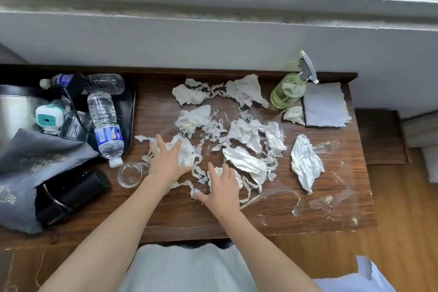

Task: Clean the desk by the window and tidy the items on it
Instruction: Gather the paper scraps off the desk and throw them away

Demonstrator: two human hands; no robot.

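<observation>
Left hand point(167, 161) lying spread, palm down, fingers splayed on a crumpled white paper tissue point(187, 152) at the near-left edge of the litter. Right hand point(221, 191) also spread and flat, pressing on torn white tissue scraps point(239, 180) just beside it, thumb pointing left. Neither hand pinching anything.

Lying ahead and to the right of both hands on the dark wooden counter point(237, 218): the rest of the shredded white tissue pile point(251, 133), running left to right, right hand being the nearer. Resting well apart at far right: one long crumpled tissue point(305, 161), long axis pointing away from the body. Judging by this, gathering inward from both flanks. Sitting close to the left wrist: a small clear glass dish point(130, 175), risking a knock.
</observation>
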